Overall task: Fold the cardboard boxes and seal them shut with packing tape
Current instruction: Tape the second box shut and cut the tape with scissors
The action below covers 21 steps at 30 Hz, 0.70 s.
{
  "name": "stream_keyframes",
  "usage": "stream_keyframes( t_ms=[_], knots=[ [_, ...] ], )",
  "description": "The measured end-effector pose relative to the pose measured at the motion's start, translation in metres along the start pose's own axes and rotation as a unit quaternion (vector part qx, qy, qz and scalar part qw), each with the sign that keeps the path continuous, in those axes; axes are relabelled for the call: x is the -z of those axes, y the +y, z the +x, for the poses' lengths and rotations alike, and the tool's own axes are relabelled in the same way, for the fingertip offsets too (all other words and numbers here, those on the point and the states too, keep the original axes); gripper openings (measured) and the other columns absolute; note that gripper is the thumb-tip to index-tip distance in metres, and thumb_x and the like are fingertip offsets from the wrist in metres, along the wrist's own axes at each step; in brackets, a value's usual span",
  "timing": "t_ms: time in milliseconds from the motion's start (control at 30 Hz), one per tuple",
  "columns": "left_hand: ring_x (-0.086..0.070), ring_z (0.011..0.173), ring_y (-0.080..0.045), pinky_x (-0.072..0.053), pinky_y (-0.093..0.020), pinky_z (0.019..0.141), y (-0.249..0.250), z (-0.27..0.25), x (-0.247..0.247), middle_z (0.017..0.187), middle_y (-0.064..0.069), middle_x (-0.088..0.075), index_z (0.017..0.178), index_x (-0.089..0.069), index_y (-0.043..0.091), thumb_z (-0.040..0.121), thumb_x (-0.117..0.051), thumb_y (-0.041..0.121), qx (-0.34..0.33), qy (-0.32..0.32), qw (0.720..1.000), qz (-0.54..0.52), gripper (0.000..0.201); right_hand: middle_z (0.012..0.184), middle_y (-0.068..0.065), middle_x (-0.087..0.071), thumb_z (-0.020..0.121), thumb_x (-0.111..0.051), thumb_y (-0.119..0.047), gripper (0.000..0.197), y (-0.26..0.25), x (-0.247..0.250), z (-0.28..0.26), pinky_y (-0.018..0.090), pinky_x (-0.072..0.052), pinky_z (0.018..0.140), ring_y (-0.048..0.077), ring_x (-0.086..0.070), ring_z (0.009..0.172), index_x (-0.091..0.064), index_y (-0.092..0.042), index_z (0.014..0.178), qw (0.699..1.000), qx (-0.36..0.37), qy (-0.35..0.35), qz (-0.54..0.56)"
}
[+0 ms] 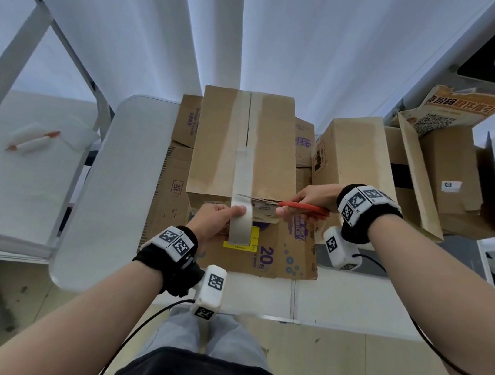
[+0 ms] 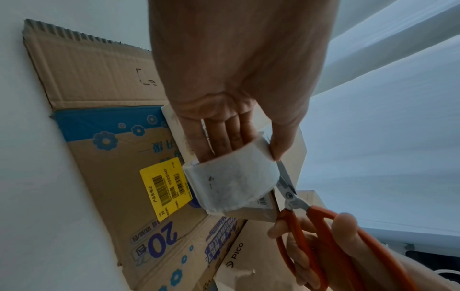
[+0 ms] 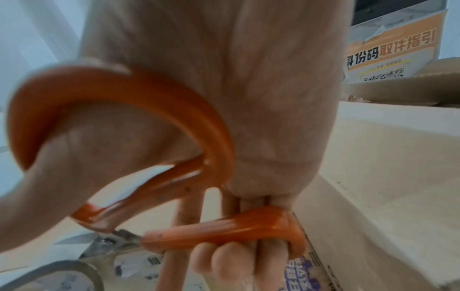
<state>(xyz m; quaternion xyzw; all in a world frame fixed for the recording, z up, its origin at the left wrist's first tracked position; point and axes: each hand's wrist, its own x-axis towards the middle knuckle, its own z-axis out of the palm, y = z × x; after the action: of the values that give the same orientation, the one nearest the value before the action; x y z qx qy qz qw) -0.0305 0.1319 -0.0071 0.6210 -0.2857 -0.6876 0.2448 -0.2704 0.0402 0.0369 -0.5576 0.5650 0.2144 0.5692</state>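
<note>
White table (image 1: pixel 121 169) carries flattened printed cardboard sheets (image 1: pixel 281 255), and on them stands a tall brown cardboard box (image 1: pixel 220 145) with a strip of pale packing tape (image 1: pixel 244 167) running down its top seam and over the near edge. Just in front, the left hand (image 1: pixel 214 219) grips the pale tape roll (image 1: pixel 240 227), fingers through its core. Beside it, the right hand (image 1: pixel 311 196) grips orange-handled scissors (image 1: pixel 303 207), blades at the tape by the box's near top edge.

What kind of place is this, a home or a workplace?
Probably a packing or parcel station: a white folding table piled with cardboard boxes, plus a parcel pickup sign with a QR code.
</note>
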Motion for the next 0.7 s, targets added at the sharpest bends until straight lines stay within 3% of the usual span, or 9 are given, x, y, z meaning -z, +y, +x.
stream_keyframes(
  t_ms=[100,300,500,600,700],
  knots=[
    [-0.069,0.103,-0.035,-0.057,-0.044,0.091,-0.003,0.000,0.001,0.110,-0.020,-0.071,0.113,-0.064,-0.005,0.090,-0.071,0.032,0.001,-0.004,1.000,-0.006,0.045,0.064,-0.001,-0.054,0.038,-0.084,-0.078,0.092,-0.005,0.004,0.004,0.020,-0.042,0.046,0.010,-0.051,0.052,-0.074,-0.023,0.111,1.000,-0.003,-0.016,0.008],
    [-0.070,0.086,-0.027,-0.059,-0.035,0.077,-0.004,-0.004,0.005,0.109,-0.021,-0.071,0.108,-0.064,0.003,0.090,-0.071,0.032,-0.006,-0.003,1.000,-0.021,0.035,0.062,-0.002,-0.050,0.041,-0.088,-0.069,0.084,-0.010,0.012,0.006,0.017,-0.040,0.044,0.006,-0.048,0.049,-0.076,-0.020,0.108,0.999,-0.017,-0.039,0.026],
    [-0.071,0.089,-0.028,-0.058,-0.042,0.088,-0.004,-0.007,0.009,0.106,-0.019,-0.073,0.117,-0.063,-0.006,0.089,-0.071,0.033,-0.006,0.005,1.000,-0.022,0.048,0.066,-0.002,-0.050,0.046,-0.086,-0.074,0.067,-0.013,0.003,0.012,0.022,-0.037,0.050,0.010,-0.046,0.054,-0.079,-0.025,0.092,0.999,-0.003,-0.040,0.026],
    [-0.071,0.097,-0.033,-0.055,-0.046,0.095,-0.003,-0.008,0.013,0.104,-0.017,-0.074,0.119,-0.063,-0.004,0.088,-0.072,0.034,0.001,0.002,1.000,-0.018,0.050,0.065,-0.001,-0.052,0.042,-0.086,-0.075,0.075,-0.017,0.001,0.014,0.022,-0.037,0.051,0.010,-0.047,0.053,-0.079,-0.024,0.095,0.999,-0.004,-0.036,0.020],
    [-0.071,0.097,-0.032,-0.059,-0.040,0.087,-0.002,-0.009,0.015,0.105,-0.017,-0.074,0.119,-0.064,-0.005,0.089,-0.072,0.033,-0.002,0.001,1.000,-0.019,0.048,0.062,-0.002,-0.052,0.027,-0.086,-0.078,0.091,-0.020,0.001,0.017,0.022,-0.037,0.050,0.010,-0.047,0.051,-0.079,-0.022,0.099,0.999,0.000,-0.040,0.020]
  ],
)
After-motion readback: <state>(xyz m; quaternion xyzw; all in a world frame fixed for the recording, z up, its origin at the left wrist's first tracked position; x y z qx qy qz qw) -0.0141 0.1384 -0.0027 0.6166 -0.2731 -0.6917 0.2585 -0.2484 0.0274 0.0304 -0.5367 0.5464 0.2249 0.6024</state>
